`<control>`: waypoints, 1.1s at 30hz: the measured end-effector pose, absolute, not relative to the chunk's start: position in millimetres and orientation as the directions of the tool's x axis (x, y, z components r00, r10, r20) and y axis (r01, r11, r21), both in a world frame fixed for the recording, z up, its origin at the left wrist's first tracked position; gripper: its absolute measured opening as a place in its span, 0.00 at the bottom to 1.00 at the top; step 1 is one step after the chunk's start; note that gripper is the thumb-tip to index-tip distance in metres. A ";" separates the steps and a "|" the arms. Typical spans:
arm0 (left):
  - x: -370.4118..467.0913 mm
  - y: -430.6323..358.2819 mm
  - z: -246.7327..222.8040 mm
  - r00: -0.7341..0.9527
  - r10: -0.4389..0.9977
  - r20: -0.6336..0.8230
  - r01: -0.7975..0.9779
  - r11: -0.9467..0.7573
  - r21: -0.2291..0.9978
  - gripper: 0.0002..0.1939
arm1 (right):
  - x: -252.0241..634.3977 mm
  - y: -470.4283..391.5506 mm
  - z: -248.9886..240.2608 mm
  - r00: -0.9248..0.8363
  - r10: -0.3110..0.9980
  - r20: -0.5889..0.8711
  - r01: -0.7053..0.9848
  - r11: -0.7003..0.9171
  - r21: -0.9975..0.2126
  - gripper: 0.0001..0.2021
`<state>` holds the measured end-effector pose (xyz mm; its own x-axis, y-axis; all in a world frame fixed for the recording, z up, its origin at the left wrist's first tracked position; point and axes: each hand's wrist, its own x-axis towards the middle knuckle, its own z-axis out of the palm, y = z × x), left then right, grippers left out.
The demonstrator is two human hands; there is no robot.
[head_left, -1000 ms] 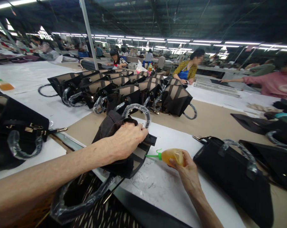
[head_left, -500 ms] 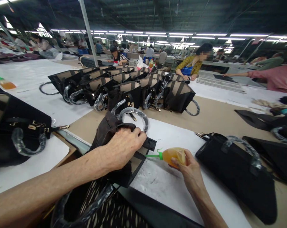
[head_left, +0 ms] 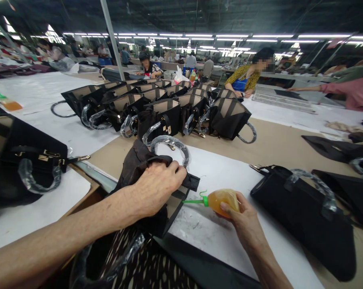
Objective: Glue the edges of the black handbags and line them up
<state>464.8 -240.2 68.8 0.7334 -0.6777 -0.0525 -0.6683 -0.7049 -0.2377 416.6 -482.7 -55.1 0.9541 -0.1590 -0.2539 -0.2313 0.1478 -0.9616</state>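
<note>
A black handbag (head_left: 136, 164) lies across the table edge in front of me, its dark lining bunched up and its handles wrapped in clear plastic. My left hand (head_left: 159, 184) is closed on the bag at its opening, with the fingertips partly hidden in the fabric. In my right hand (head_left: 244, 212) is a squeeze bottle (head_left: 222, 202) of amber liquid with a green nozzle, held almost level. The nozzle's tip points left and is at the bag's edge; whether it touches I cannot tell.
Many black handbags (head_left: 166, 110) stand in rows farther back. Another handbag (head_left: 304, 216) lies at the right, and one (head_left: 33, 160) stands at the left. A second amber bottle (head_left: 9, 104) lies far left. A co-worker in a yellow patterned top (head_left: 250, 80) is across the table.
The view has tilted and shifted slightly. My right hand keeps the bottle beside the bag, its nozzle lying a little closer along the edge. My left hand's grip looks the same.
</note>
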 end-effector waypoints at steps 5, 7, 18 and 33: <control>462.2 -241.1 68.9 0.732 -0.680 -0.048 -0.668 -0.702 -0.247 0.24 | 415.1 -478.1 -58.0 0.942 -0.183 -0.283 -0.248 0.192 -0.950 0.24; 461.1 -241.4 68.1 0.734 -0.678 -0.040 -0.663 -0.702 -0.259 0.22 | 413.0 -474.9 -58.0 0.939 -0.176 -0.294 -0.261 0.191 -0.946 0.23; 457.9 -242.7 71.1 0.749 -0.656 -0.095 -0.655 -0.710 -0.259 0.25 | 392.2 -466.9 -48.0 0.955 -0.086 -0.286 -0.270 0.159 -0.950 0.19; 452.8 -240.7 64.3 0.737 -0.675 -0.043 -0.651 -0.691 -0.315 0.20 | 365.2 -452.3 -33.7 0.960 -0.034 -0.278 -0.271 0.136 -0.953 0.19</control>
